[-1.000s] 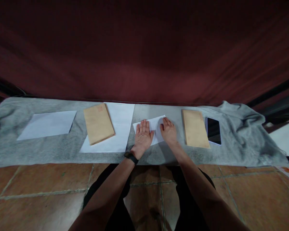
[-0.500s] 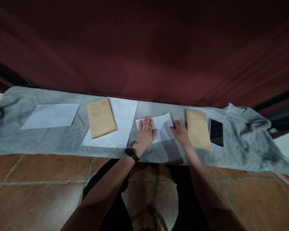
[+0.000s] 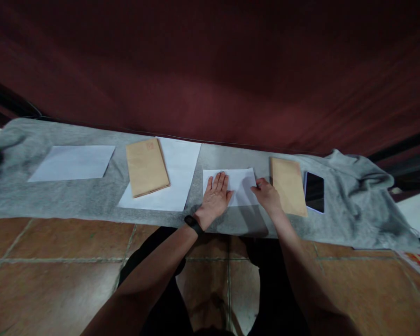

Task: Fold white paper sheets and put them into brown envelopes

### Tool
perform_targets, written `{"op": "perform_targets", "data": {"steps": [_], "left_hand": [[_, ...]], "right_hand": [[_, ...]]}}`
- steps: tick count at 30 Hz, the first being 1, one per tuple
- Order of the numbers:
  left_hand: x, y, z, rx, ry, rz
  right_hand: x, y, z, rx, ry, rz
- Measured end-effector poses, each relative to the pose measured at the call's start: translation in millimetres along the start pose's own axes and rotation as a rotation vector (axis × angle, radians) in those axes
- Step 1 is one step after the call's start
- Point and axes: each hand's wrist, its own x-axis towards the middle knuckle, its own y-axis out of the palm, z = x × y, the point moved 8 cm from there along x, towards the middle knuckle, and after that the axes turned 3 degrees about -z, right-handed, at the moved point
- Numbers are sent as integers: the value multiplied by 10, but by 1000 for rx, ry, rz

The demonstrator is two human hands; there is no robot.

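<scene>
A folded white paper (image 3: 238,183) lies on the grey cloth (image 3: 91,200) in front of me. My left hand (image 3: 216,199) rests flat on its left part, fingers stretched out together. My right hand (image 3: 267,196) is at the paper's right edge, fingers curled and touching that edge; whether it pinches the paper is unclear. A black band sits on my left wrist.
Right of the paper lie a brown envelope (image 3: 287,185) and a dark phone (image 3: 314,192). To the left are another brown envelope (image 3: 146,166) on a large white sheet (image 3: 178,179), and a separate white sheet (image 3: 73,162). A dark red curtain hangs behind. Tiled floor lies below.
My right hand moved from the top of the paper to its right edge. The paper has turned to lie squarer and shows more of its surface. My left hand stayed flat on it.
</scene>
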Motion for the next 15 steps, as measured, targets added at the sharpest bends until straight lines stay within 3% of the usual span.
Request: {"op": "perform_targets", "data": {"steps": [2, 5, 10, 15], "left_hand": [[1, 16, -2, -2, 6, 2], [7, 25, 3, -7, 14, 7], [-7, 18, 5, 0, 18, 12], [-32, 17, 39, -12, 12, -8]], "right_hand": [[-38, -85, 99, -31, -54, -131], [-128, -72, 390, 29, -264, -250], [-346, 336, 834, 107, -572, -114], [-397, 573, 844, -6, -554, -19]]}}
